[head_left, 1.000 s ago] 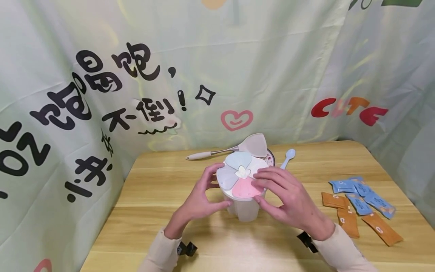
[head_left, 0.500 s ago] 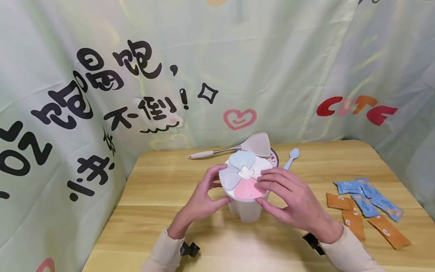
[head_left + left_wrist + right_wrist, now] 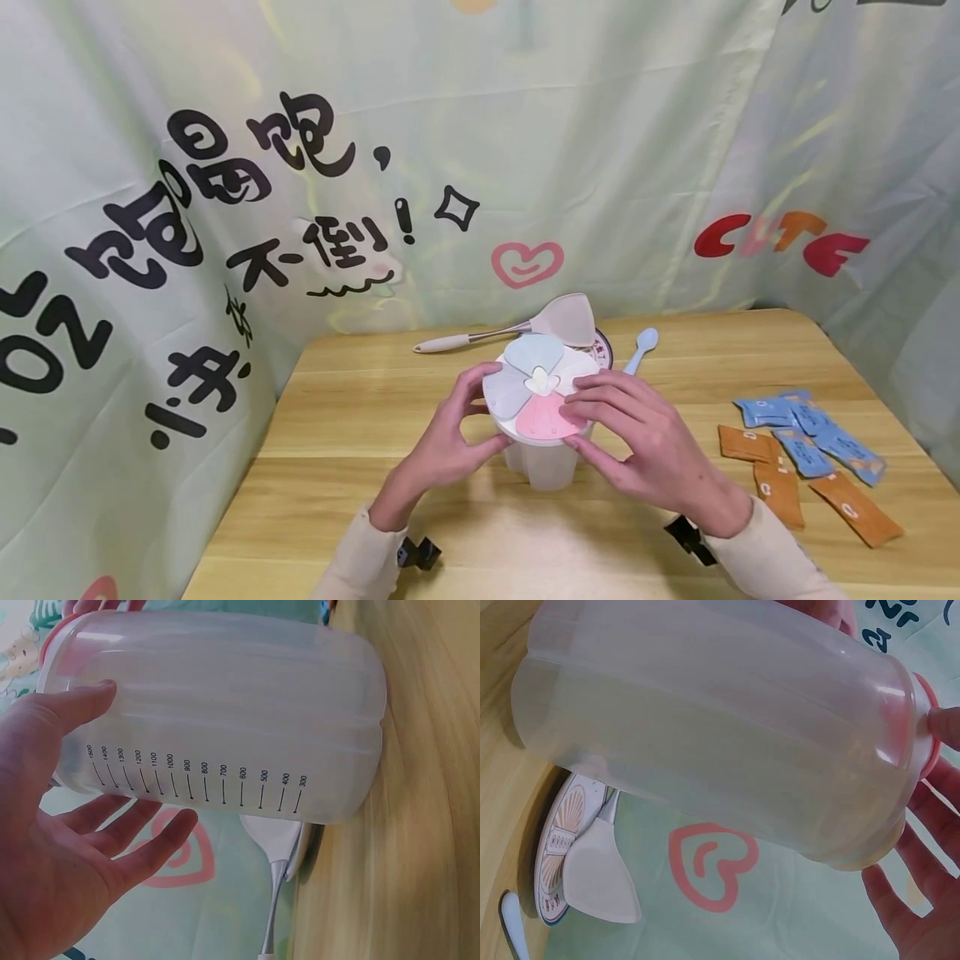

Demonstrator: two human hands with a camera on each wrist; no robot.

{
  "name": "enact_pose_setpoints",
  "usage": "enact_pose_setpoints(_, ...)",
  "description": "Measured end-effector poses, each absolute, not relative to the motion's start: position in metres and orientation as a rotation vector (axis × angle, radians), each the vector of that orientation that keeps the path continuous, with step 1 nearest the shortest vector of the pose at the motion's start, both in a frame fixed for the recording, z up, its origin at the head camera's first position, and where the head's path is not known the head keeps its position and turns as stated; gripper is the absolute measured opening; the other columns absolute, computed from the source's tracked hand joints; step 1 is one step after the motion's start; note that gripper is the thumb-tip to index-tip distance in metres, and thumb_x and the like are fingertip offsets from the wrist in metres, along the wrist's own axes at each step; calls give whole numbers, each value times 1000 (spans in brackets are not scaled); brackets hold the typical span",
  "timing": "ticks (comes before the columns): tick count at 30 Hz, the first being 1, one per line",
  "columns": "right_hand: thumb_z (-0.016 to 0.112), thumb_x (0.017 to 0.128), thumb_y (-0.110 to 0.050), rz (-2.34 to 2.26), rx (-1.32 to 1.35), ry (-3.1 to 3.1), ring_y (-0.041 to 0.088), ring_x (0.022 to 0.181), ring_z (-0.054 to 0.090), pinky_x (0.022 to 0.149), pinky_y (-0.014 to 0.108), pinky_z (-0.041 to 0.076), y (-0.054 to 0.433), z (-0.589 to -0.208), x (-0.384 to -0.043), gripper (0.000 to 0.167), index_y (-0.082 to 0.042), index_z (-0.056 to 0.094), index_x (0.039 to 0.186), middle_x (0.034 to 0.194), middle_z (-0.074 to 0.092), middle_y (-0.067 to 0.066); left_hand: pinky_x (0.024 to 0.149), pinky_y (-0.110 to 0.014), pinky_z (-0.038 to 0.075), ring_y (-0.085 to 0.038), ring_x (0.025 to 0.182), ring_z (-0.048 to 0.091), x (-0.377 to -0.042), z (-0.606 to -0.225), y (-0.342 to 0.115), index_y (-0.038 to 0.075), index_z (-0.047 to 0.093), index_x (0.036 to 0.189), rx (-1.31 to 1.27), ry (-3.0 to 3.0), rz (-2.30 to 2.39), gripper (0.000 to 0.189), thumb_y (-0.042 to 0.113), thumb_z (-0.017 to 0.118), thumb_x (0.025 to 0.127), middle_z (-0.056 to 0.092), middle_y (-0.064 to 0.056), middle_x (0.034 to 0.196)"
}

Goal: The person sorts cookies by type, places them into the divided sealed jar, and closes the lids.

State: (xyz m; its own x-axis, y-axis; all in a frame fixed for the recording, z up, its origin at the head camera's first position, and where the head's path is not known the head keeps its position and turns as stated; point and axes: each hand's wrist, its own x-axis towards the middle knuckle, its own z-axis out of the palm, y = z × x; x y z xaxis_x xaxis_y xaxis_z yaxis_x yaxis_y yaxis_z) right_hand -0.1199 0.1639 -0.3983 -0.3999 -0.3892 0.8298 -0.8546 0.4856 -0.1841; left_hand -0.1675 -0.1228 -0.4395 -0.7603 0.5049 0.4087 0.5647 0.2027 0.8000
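A tall translucent canister stands upright on the table, with printed volume marks down its side in the left wrist view. Its round lid carries petal-shaped panels in pink, blue, grey and white, around a white heart. My left hand grips the canister near the top, thumb in front and fingers around the far side. The right hand pinches the lid's rim on the right, its thumb below the pink panel and fingertips on top. In the right wrist view the right fingers spread around the lid end.
Behind the canister a spatula leans over a patterned round plate. A light blue spoon lies right of them. Several blue sachets and orange sachets lie at the right. A printed curtain hangs behind the table.
The head view has shifted slightly. Both hands keep the same hold on the canister and its lid.
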Motion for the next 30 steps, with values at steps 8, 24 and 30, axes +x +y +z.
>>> enact_pose_setpoints(8,62,111,-43,817,1007,-1986,25,105,75,123,20,45,164,-394,-123,38,-11,82,112,109,82,3,105,-42,65,-31,135,66,-167,-440,-123,18,35,163,-1101,-2389,-1541,91,2,87,90,57,-11,158)
enact_pose_setpoints(24,90,80,6,976,866,-2127,26,113,70,99,6,49,163,-374,-148,36,-11,83,111,117,76,6,106,-42,65,-34,137,64,-167,-443,-122,19,36,163,-1089,-2371,-1632,90,2,86,91,50,-11,165)
enact_pose_setpoints(30,88,83,7,1029,826,-2154,17,99,68,82,10,53,163,-372,-160,30,-11,84,108,109,78,3,106,-44,65,-35,137,64,-168,-443,-122,18,35,164,-1097,-2371,-1627,90,2,85,91,51,-12,165)
